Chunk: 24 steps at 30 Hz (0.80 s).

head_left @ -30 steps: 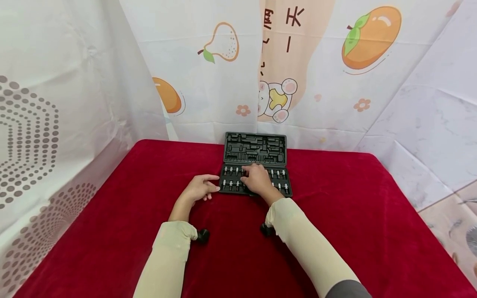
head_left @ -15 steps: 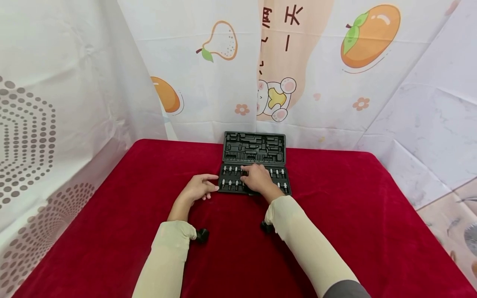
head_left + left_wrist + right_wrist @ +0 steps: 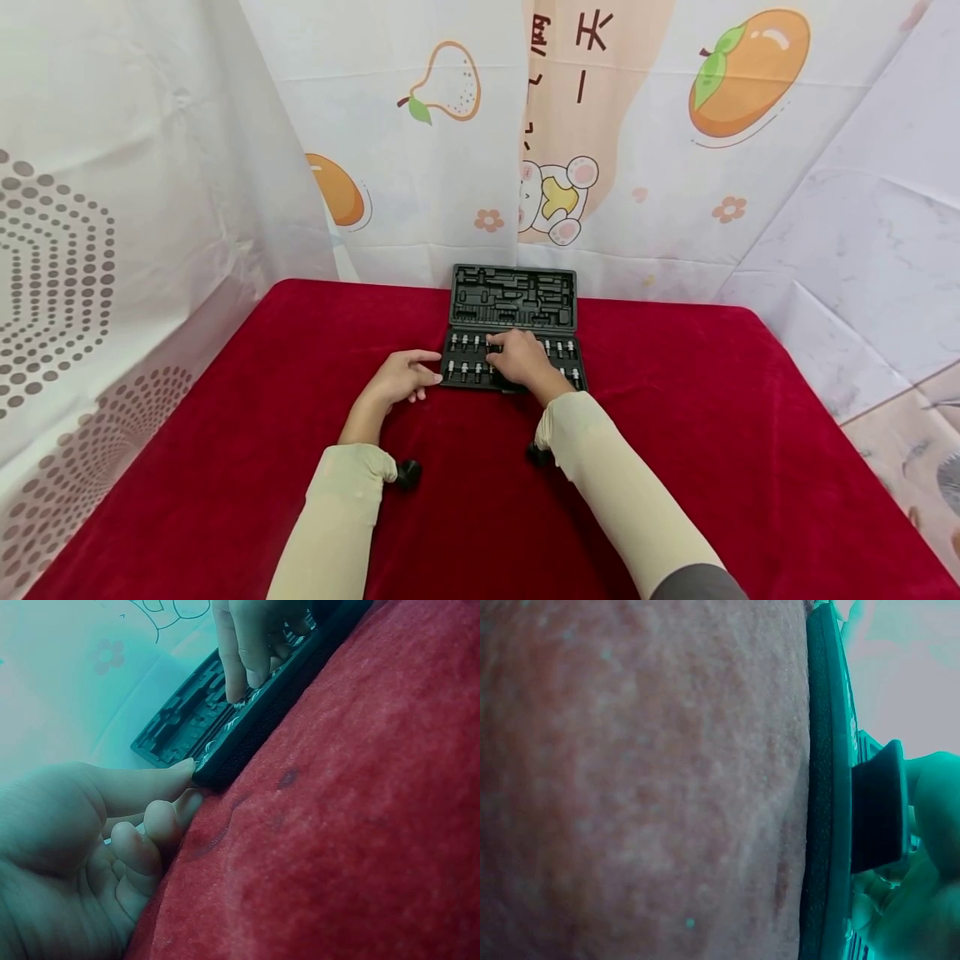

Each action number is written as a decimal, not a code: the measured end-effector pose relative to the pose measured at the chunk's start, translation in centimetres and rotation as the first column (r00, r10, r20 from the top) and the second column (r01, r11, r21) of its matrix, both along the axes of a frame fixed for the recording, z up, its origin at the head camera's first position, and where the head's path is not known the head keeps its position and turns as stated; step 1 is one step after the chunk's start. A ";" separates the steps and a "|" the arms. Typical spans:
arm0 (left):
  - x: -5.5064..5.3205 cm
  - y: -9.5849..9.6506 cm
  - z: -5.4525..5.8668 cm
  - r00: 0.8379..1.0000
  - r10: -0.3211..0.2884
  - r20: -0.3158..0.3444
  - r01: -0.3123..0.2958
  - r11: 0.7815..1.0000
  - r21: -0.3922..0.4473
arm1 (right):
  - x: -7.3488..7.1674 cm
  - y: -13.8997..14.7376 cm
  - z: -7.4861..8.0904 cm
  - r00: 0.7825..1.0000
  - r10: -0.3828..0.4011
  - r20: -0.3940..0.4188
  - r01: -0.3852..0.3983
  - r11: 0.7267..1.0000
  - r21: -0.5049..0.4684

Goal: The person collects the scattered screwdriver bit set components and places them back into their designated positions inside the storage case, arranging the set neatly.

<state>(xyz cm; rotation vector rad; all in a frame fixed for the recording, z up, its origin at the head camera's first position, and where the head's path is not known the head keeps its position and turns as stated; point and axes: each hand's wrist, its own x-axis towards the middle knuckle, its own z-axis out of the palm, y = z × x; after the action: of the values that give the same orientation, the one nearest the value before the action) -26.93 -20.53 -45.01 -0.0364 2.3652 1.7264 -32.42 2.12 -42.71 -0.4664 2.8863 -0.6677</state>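
Note:
A black socket-set case (image 3: 468,355) lies unfolded on the red cloth, two rows of small silver-and-black bit sockets (image 3: 464,369) standing in its near half. My left hand (image 3: 400,379) is at its left side, straight index finger and thumb touching the edge. In the left wrist view, the thumb (image 3: 150,786) tip meets the case's corner, the other fingers bent below. My right hand (image 3: 521,357) reaches over the middle of the tray, thumb and index finger pinching a bit socket in the back row, mostly hidden. A black latch (image 3: 877,810) sticks out below that hand in the right wrist view.
The moulded lid (image 3: 513,297) stands up at the back of the case, close to a white printed curtain (image 3: 435,192). Red velvet cloth (image 3: 225,467) covers the table. Each sleeve has a small black device (image 3: 408,474) at the cuff.

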 end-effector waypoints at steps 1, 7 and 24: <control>0.0 0.0 0.0 1.000 0.001 0.000 -0.001 1.000 0.000 | 0.0 0.0 0.0 1.000 0.000 0.004 0.000 1.000 -0.004; 0.0 -0.1 0.0 1.000 0.000 0.001 0.000 1.000 0.003 | -0.2 -0.2 -0.1 1.000 -0.005 0.013 0.005 1.000 0.012; 0.0 -0.1 0.2 1.000 -0.007 0.003 0.007 1.000 0.010 | 0.0 0.5 -0.2 0.999 0.031 0.018 -0.030 0.998 -0.050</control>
<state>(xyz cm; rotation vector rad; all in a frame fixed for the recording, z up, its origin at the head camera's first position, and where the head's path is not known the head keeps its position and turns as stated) -26.92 -20.68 -44.85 -0.0282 2.3518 1.7337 -32.37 2.64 -42.91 -0.5070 2.8449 -0.7364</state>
